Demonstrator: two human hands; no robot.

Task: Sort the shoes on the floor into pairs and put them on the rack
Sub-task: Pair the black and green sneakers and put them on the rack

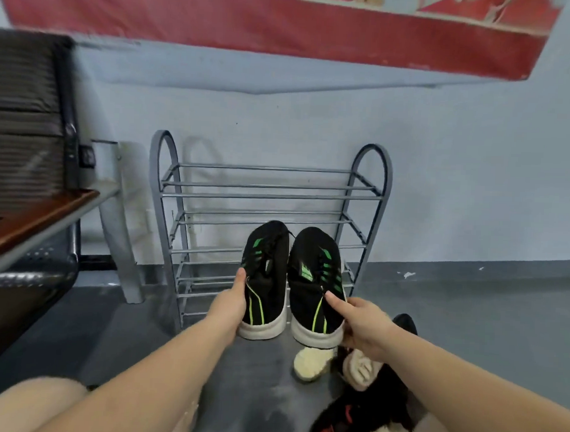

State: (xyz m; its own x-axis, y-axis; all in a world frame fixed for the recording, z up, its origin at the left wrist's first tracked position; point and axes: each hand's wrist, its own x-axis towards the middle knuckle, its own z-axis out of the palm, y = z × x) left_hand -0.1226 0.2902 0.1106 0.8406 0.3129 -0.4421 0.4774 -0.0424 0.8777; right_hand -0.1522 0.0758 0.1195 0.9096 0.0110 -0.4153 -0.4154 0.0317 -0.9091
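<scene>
Two black shoes with green stripes are held side by side, toes up, in front of the rack: the left shoe in the left hand, the right shoe in the right hand, each grip closed round a heel. No shoes are seen on the rack's tiers. More shoes, too jumbled to be counted, are left on the floor under the right arm.

Pale blue-grey wall above a grey floor, with a darker painted band along the wall's base. Red banner hangs across the top. At left — a dark perforated metal bench with a brown wooden armrest.
</scene>
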